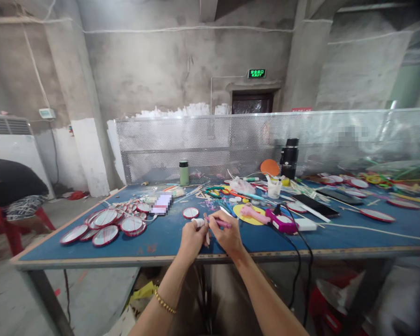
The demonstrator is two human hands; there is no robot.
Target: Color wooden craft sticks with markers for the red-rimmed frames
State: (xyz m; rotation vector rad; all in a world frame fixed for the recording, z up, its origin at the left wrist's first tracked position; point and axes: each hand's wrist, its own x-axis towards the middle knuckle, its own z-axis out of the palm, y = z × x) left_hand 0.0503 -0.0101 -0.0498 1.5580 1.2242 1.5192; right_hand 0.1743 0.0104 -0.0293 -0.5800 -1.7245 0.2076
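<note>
Both hands meet over the near edge of the blue table (91, 249). My left hand (192, 239) is closed around a small white piece (198, 222) held at its fingertips. My right hand (227, 234) pinches a thin pink stick (220, 223) that points left toward that white piece. A wooden stick (207, 233) lies or hangs between the two hands. A single red-rimmed round disc (191, 213) lies just beyond my hands. A gold bead bracelet (165, 303) sits on my left wrist.
A pile of red-rimmed round discs (108, 223) lies at the left. A pink glue gun (282, 222) with black cable, a yellow disc (248, 215), scissors (215, 190), a green bottle (184, 173) and a black flask (290, 158) stand further back. A perforated metal screen (231, 140) backs the table. A person (12, 186) sits far left.
</note>
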